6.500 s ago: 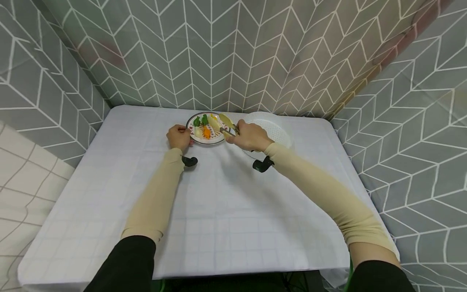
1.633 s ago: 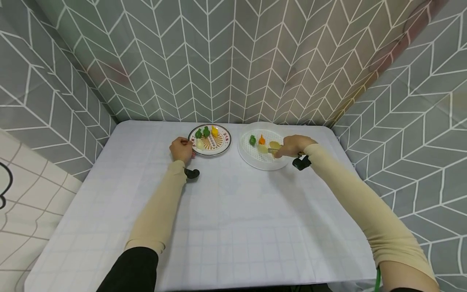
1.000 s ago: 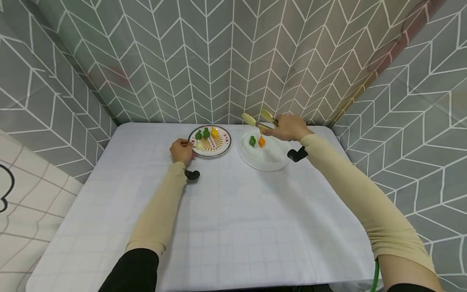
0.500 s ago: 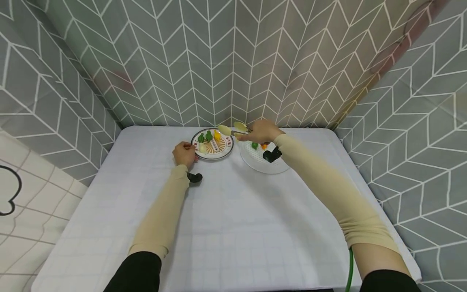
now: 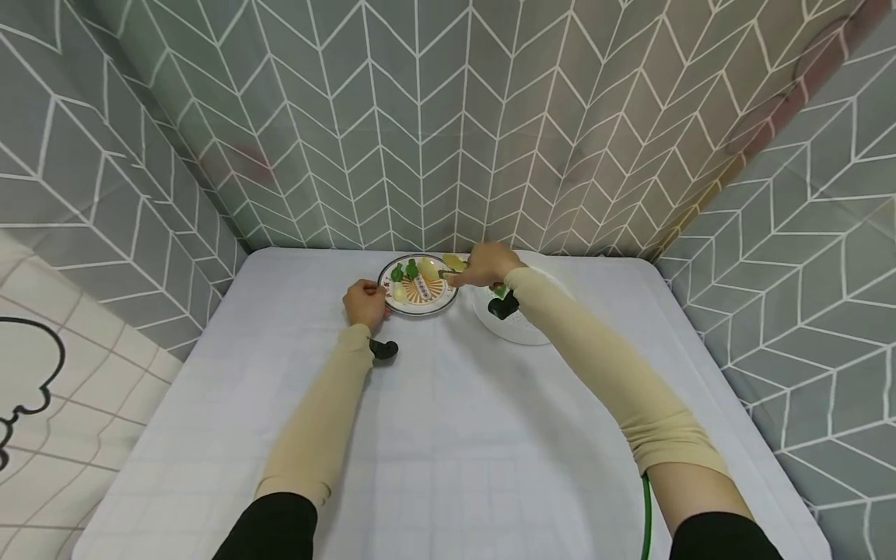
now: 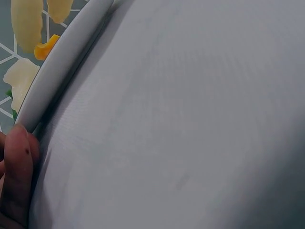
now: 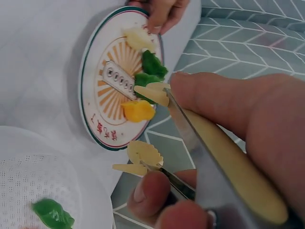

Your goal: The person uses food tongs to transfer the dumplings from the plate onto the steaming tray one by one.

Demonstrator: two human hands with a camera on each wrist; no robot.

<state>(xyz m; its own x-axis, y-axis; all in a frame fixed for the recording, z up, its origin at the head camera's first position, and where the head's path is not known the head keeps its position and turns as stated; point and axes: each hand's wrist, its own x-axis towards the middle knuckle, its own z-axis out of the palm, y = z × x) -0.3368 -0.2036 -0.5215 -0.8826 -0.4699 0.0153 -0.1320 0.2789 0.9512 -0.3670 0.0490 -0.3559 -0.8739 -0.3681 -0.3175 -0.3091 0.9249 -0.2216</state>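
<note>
A round patterned plate [image 5: 420, 299] sits near the table's far edge, and my left hand [image 5: 365, 302] pinches its left rim [image 6: 57, 76] with a fingertip [image 6: 16, 176] against it. On it lie a pale dumpling [image 7: 138, 37], two green ones [image 7: 151, 64] and a yellow one [image 7: 137, 110]. My right hand [image 5: 483, 264] grips yellow-handled tongs [image 7: 224, 162]. Their scalloped tips [image 7: 143, 153] stand apart, either side of the yellow dumpling, over the plate's far right part. A white perforated dish [image 5: 525, 330] lies to the right, with a green dumpling [image 7: 52, 213] in it.
A white tablecloth [image 5: 455, 435] covers the table. Grey herringbone fabric walls [image 5: 448, 124] close it in at the back and both sides, right behind the plates. My right forearm [image 5: 581, 350] crosses over the white dish and hides most of it.
My right hand lifted the tongs out of the white dish, swung them left and lowered them over the patterned plate. The left hand stayed on the rim.
</note>
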